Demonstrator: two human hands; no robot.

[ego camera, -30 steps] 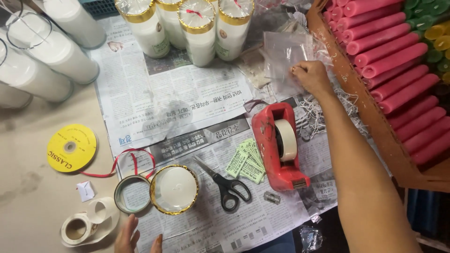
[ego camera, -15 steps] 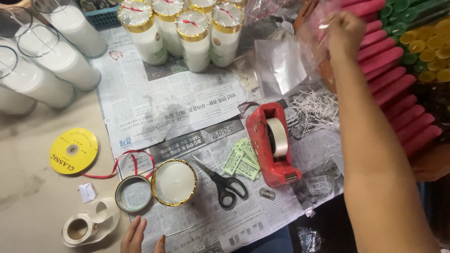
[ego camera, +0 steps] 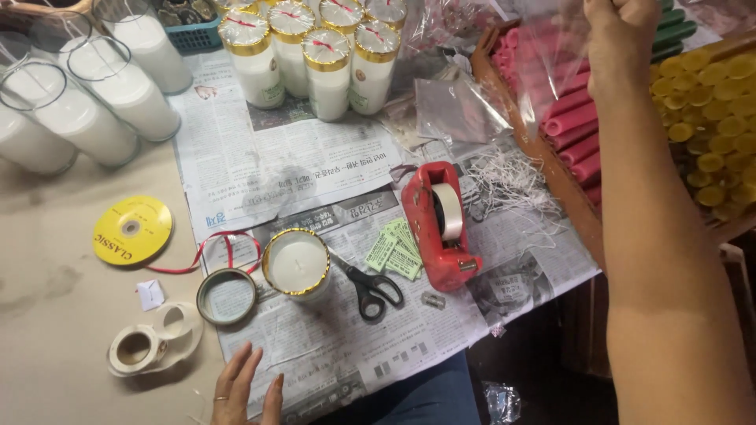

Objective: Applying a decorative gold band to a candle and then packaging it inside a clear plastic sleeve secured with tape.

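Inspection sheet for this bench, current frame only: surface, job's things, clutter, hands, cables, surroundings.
Surface: table partly covered by newspaper.
Job's things: clear plastic sheet lifted in the air; gold-rimmed candle jar uncovered.
Clutter: scissors, red tape dispenser, green labels, yellow ribbon spool, white string scraps.
Hands: right hand pinches the sheet; left hand rests open on the newspaper.
Cables: nothing seen.
Surroundings: wrapped candles, plain white candles, wooden crate of pink candles and yellow candles.
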